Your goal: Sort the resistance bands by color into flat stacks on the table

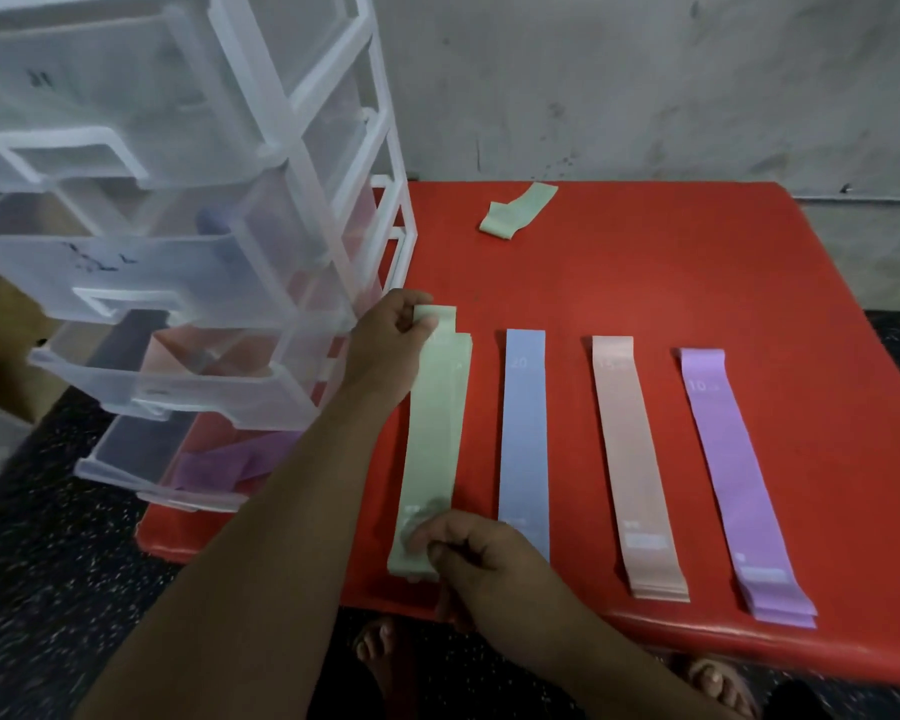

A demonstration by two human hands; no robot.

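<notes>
Your left hand (392,339) reaches to the far end of the green stack (464,363), just beside the drawer unit (178,241). Its grip is clamped on the top green band (437,407), with thumb and fingers pinching the band's far edge. Your right hand (471,556) is at the near end of the same band, by the worktop's front edge, and its grip pinches that end. The band lies flat along the stack between your two hands (the bands beneath peek out a little on the right at the far end).

To the right on the red worktop (697,262) lie three more flat stacks, side by side and apart from one another: the blue stack (523,433), then the pink stack (632,459), then the purple stack (731,480), which slants slightly. One loose green band (516,213) lies folded near the far edge, well apart from the stacks.

The translucent drawer unit stands at the worktop's left with its drawers pulled out. Purple bands (219,462) lie tangled in the lowest drawer, and a pink band (178,350) shows in the drawer above.
</notes>
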